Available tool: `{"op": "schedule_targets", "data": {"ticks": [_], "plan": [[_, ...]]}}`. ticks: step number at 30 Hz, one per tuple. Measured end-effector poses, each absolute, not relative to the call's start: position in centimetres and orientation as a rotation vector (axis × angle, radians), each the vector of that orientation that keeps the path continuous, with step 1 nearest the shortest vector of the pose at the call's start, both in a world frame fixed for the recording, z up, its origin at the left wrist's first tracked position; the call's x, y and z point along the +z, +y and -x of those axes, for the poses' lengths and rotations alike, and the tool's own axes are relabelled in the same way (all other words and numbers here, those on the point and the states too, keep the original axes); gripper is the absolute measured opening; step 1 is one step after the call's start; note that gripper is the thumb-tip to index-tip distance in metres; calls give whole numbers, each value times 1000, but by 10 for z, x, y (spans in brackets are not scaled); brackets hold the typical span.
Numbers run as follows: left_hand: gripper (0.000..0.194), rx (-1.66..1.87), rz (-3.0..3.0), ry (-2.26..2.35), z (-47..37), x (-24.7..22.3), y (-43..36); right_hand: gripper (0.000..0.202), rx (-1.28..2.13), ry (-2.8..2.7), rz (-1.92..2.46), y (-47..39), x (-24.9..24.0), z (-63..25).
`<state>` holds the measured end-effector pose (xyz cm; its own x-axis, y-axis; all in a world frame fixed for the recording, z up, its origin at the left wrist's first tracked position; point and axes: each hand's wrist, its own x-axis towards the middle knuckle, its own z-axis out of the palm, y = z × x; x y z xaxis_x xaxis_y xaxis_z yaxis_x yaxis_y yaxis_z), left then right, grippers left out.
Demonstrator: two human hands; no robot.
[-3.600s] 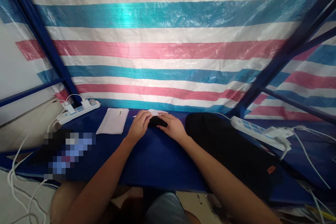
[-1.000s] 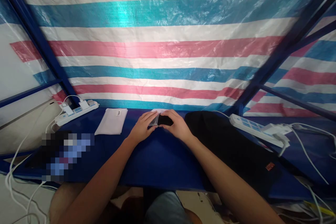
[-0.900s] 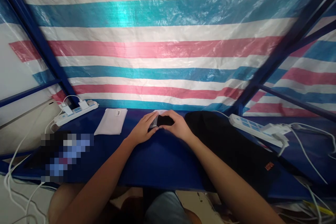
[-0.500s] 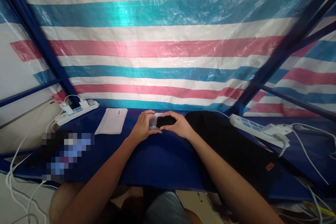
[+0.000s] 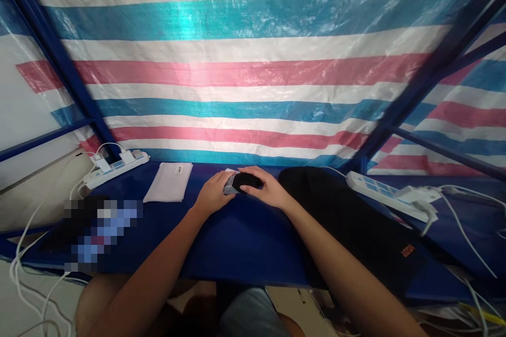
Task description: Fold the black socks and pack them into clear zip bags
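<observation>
My left hand (image 5: 213,193) grips the left end of a small packet, where a clear plastic wrapper (image 5: 230,184) shows between its fingers and thumb. From the other side, my right hand (image 5: 269,188) is closed around a black, soft-looking item (image 5: 247,182), fingers along its far edge and thumb on the near edge. The black item reaches up to the plastic; whether it is inside it I cannot tell. Both hands rest low over the blue tabletop (image 5: 253,245), and the fingers partly hide the packet.
A flat white pouch (image 5: 168,183) with a label lies to the left. Black cloth (image 5: 336,210) with orange lettering covers the right side. Power strips with cables stand left (image 5: 116,168) and right (image 5: 389,195). A blurred-out item (image 5: 105,229) lies front left. Striped sheeting (image 5: 237,71) hangs behind.
My left fingers have closed in and lowered over the clear plastic end, so less of it shows. My right thumb and fingers have shifted slightly left along the black item.
</observation>
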<state>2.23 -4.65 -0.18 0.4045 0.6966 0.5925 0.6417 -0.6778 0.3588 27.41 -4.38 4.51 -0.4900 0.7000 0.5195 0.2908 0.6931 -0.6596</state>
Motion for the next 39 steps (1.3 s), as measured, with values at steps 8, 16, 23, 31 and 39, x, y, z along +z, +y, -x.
{"op": "schedule_targets", "data": {"ticks": [8, 16, 23, 31, 39], "plan": [[64, 1111, -2573, 1168, -22, 4, -47, 43, 702, -2126, 776, -39, 44, -288], [53, 1112, -2600, 1214, -26, 2, -51, 38, 511, -2128, 766, -38, 29, -275], [46, 1221, -2596, 1199, -30, 1, -51, 35, 442, -2144, 673, -35, 25, -267], [44, 1348, -2590, 1162, -32, -5, -49, 32, 247, -2183, 734, -25, 21, -267], [41, 1336, -2533, 1192, -35, 4, -51, 43, 277, -2244, 806, -29, 24, -268]]}}
